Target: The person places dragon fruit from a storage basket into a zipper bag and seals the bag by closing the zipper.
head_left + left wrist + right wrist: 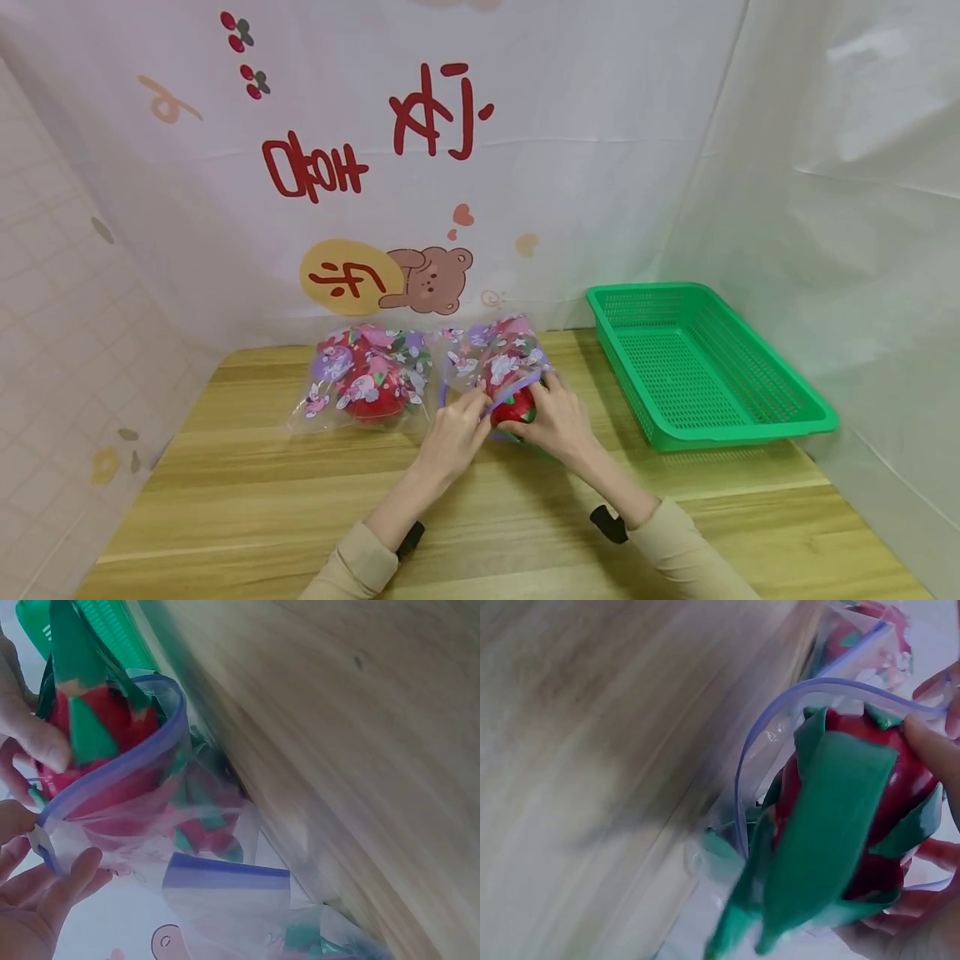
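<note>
My right hand (pixel 558 421) grips a red dragon fruit (pixel 885 787) with long green scales at the mouth of a clear printed zip bag (pixel 461 354). In the left wrist view the fruit's lower part is inside the bag, with its green tips sticking out past the purple zip edge (pixel 124 769). My left hand (pixel 41 904) pinches that edge beside a small white slider (pixel 39 841). Another red and green fruit (pixel 206 825) shows through the plastic, deeper in the same bag.
To the left lies a second printed bag (pixel 303 408) with red fruit inside. A green plastic basket (pixel 738 433) stands at the right of the wooden table (pixel 300 500). Behind the table hangs a printed white cloth (pixel 570 208).
</note>
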`<state>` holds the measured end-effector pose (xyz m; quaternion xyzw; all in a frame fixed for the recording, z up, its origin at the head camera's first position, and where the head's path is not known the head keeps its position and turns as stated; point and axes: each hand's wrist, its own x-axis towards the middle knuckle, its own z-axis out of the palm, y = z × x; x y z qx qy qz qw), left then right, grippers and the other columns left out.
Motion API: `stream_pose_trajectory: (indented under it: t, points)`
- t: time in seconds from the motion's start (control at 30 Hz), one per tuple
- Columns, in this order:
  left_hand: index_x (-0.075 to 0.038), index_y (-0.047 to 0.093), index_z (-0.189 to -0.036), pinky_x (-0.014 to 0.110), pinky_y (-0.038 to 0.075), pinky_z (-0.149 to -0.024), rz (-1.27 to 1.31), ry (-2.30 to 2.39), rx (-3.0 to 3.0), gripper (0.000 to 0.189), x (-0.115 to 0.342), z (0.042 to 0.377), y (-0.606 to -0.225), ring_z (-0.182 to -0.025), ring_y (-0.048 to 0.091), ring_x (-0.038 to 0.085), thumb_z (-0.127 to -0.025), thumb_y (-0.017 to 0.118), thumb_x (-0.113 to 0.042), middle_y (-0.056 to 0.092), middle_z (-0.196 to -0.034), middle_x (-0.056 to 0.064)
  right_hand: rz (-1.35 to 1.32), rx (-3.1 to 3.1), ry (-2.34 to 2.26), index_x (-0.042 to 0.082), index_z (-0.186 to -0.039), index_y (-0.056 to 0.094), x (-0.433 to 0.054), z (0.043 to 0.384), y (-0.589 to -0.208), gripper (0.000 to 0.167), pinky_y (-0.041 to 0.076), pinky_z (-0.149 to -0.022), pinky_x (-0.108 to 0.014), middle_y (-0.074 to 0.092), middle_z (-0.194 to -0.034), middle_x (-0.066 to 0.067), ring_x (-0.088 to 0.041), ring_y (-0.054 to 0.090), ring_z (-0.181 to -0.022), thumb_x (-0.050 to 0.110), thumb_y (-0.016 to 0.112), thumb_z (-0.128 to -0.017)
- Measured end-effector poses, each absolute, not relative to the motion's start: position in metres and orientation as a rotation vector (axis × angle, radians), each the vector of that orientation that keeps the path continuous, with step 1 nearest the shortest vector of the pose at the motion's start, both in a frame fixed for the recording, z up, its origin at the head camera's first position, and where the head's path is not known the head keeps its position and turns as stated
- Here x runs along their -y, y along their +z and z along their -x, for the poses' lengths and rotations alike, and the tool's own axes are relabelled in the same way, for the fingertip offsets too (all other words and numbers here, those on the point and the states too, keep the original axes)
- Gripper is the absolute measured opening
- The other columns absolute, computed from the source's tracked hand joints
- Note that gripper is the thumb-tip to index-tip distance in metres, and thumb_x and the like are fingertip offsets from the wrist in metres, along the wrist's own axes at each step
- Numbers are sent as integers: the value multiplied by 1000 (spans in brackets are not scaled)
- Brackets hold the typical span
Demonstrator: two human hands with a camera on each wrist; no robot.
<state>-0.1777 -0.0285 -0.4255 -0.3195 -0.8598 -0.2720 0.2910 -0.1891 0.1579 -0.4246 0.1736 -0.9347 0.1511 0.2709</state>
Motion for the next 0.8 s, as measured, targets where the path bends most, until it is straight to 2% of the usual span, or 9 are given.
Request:
stream_pose_trajectory:
  t: [0.07, 0.1, 0.17, 0.3, 0.47, 0.53, 0.67, 0.8]
  points:
    - [-2, 64, -90, 19, 53, -55, 845, -721, 2284, 7, 29, 178, -425, -82, 71, 25, -83, 65, 0, 67, -113, 23, -503, 2504, 420, 7, -103, 63, -157, 189, -425, 69, 51, -52, -30, 61, -91, -10, -20, 58, -68, 54, 84, -58]
    - [-2, 64, -90, 19, 53, -54, 844, -726, 2282, 7, 30, 178, -426, -81, 71, 25, -83, 65, 0, 67, -113, 23, -515, 2503, 413, 7, -103, 63, -156, 190, -425, 69, 51, -53, -29, 61, -90, -10, -19, 58, -68, 55, 84, -59]
    - [-2, 64, -89, 16, 49, -52, 841, -732, 2287, 7, 31, 178, -426, -73, 69, 21, -82, 65, 1, 68, -112, 23, -519, 2502, 382, 8, -106, 63, -154, 191, -426, 71, 52, -52, -30, 60, -89, -10, -20, 59, -69, 57, 83, -59]
    - [-3, 63, -89, 10, 38, -47, 837, -747, 2308, 9, 32, 178, -427, -57, 54, 8, -81, 65, 2, 71, -101, 17, -478, 2511, 316, 15, -118, 58, -152, 193, -429, 76, 52, -49, -35, 60, -95, -13, -27, 62, -78, 58, 81, -59]
    - [-4, 63, -91, 11, 42, -49, 859, -734, 2337, 12, 26, 177, -426, -58, 57, 9, -81, 67, 0, 71, -87, 8, -382, 2504, 231, 15, -125, 55, -156, 196, -430, 84, 52, -45, -42, 59, -107, -22, -39, 63, -88, 55, 84, -57]
    - [-3, 63, -93, 11, 44, -51, 873, -733, 2357, 12, 23, 177, -426, -60, 60, 10, -82, 67, 0, 71, -88, 8, -356, 2507, 215, 15, -126, 55, -158, 197, -430, 86, 53, -44, -43, 59, -108, -23, -41, 64, -87, 55, 85, -56]
    - [-4, 63, -94, 14, 48, -54, 875, -782, 2375, 11, 20, 177, -424, -65, 65, 13, -84, 67, -3, 71, -89, 8, -383, 2528, 265, 16, -126, 56, -163, 199, -430, 87, 55, -50, -45, 60, -104, -22, -40, 63, -84, 55, 85, -54]
    - [-5, 64, -95, 21, 56, -59, 895, -672, 2330, 14, 21, 178, -425, -77, 71, 19, -83, 69, -6, 72, -91, 9, -519, 2543, 336, 15, -127, 56, -171, 197, -433, 86, 56, -68, -48, 58, -110, -21, -40, 60, -90, 46, 88, -54]
